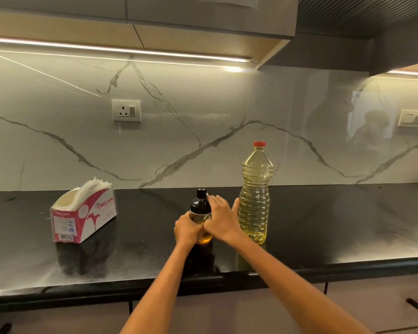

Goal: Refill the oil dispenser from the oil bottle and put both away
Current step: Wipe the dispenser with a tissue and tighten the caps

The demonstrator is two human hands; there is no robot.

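A small glass oil dispenser (199, 208) with a black lid stands upright on the black counter (323, 225); a little amber oil shows at its base. My left hand (186, 229) grips its glass body from the left. My right hand (221, 219) curls around the dispenser's right side at the lid, with its thumb sticking up. Just to the right stands a tall clear plastic oil bottle (255, 196), nearly full of pale yellow oil, with its red cap on. The bottle sits right beside my right hand; contact cannot be told.
An open pink and white tissue box (82, 214) sits on the counter to the left. A marble backsplash with a wall socket (126, 110) rises behind. Wall cabinets hang overhead, and drawer fronts with dark handles lie under the counter's front edge.
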